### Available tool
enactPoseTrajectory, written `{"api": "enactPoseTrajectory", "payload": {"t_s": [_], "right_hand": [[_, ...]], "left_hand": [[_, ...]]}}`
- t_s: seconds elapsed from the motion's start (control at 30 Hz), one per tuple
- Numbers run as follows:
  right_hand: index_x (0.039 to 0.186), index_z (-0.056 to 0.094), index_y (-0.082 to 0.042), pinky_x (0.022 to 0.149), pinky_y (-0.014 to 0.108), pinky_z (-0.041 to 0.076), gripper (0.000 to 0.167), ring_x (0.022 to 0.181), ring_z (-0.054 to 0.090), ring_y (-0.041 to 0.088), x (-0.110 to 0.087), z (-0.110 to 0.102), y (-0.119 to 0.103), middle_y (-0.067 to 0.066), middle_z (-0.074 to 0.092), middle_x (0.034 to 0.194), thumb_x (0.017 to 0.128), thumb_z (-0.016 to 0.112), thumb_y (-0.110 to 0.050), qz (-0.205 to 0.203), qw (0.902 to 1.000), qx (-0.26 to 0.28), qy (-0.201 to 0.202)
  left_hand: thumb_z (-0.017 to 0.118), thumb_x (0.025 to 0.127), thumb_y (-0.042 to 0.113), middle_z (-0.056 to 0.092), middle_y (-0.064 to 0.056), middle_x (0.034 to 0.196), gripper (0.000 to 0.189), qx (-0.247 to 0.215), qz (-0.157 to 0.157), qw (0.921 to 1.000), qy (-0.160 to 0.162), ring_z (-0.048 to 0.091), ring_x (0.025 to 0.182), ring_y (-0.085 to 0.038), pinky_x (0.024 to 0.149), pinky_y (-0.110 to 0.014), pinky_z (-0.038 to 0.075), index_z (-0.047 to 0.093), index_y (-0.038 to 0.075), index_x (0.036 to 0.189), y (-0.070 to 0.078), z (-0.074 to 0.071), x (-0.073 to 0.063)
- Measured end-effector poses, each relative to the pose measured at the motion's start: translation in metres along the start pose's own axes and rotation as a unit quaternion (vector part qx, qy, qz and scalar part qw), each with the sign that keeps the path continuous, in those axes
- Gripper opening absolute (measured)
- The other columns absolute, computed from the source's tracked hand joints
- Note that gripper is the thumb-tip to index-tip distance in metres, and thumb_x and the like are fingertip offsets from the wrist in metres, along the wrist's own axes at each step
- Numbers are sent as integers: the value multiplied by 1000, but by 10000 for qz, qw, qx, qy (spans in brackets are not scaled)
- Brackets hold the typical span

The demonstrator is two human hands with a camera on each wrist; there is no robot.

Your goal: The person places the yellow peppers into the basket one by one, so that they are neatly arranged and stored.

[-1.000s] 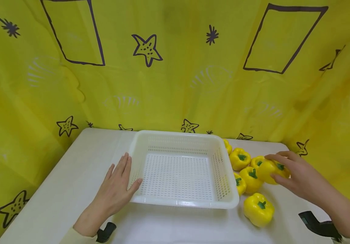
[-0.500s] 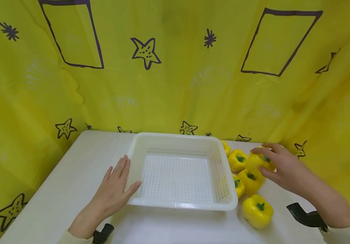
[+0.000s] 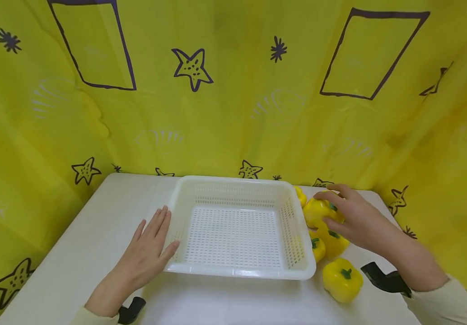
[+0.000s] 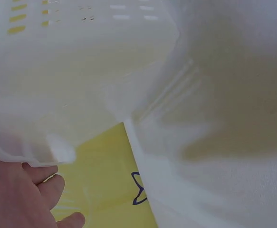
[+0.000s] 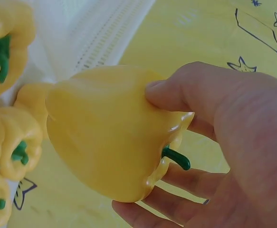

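Observation:
My right hand (image 3: 361, 221) grips a yellow bell pepper (image 3: 318, 212) over the others, just right of a white perforated plastic basket (image 3: 237, 272). In the right wrist view the thumb presses one side of that pepper (image 5: 100, 133) and the fingers curl round the other, its green stem (image 5: 177, 158) toward the palm. My left hand (image 3: 142, 259) rests against the basket's left rim with straight fingers. The left wrist view has this hand (image 4: 14, 202) at the rim, beside the basket's outer wall (image 4: 95, 76).
Several more yellow bell peppers lie along the basket's right side, one pepper (image 3: 342, 280) nearer the front. The white table (image 3: 75, 239) meets a yellow curtain (image 3: 225, 113) with star drawings at the back. A black strap piece (image 3: 384, 277) sits at the right wrist.
My right hand has carried the held pepper leftward over the other peppers, closer to the basket's right rim. The left hand has stayed at the left rim.

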State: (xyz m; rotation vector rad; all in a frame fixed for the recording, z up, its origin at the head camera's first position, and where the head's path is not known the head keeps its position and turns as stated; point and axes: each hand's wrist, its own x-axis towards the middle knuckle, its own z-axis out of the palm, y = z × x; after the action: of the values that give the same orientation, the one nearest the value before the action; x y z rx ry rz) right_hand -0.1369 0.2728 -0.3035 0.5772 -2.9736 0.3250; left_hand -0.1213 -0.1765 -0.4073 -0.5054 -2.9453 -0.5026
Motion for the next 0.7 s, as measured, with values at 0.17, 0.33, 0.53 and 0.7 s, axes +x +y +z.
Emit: {"api": "enactPoseTrajectory", "payload": {"t_s": [0.17, 0.33, 0.53, 0.7], "right_hand": [[129, 59, -17, 79, 53, 58, 44, 108, 58, 43, 11, 5, -15, 29, 45, 141, 86, 72, -15, -157, 9997, 161, -13], [129, 60, -17, 81, 51, 58, 43, 108, 58, 41, 22, 13, -27, 26, 48, 139, 87, 71, -15, -396, 9989, 234, 47], [128, 61, -16, 84, 50, 58, 42, 112, 59, 41, 32, 24, -42, 27, 49, 139, 87, 70, -12, -602, 9975, 354, 49], [128, 61, -16, 83, 45, 58, 43, 115, 57, 39, 41, 34, -56, 23, 49, 141, 86, 70, -12, -804, 9958, 438, -30]], "left_hand": [[45, 102, 40, 15, -16, 166, 73, -64, 3, 10000, -13, 16, 153, -36, 120, -61, 11, 18, -2, 157, 1, 1, 1], [44, 102, 38, 16, -17, 166, 72, -81, -32, 10000, -14, 15, 153, -36, 120, -62, 10, 19, -2, 157, 2, 3, 3], [44, 102, 38, 16, -16, 166, 71, -38, -63, 10000, -9, 16, 153, -35, 120, -62, 11, 19, -2, 156, 3, 3, 2], [44, 102, 37, 17, -16, 166, 71, -42, -120, 9999, 15, 16, 153, -35, 121, -61, 10, 20, -2, 156, 2, 2, -1]]}}
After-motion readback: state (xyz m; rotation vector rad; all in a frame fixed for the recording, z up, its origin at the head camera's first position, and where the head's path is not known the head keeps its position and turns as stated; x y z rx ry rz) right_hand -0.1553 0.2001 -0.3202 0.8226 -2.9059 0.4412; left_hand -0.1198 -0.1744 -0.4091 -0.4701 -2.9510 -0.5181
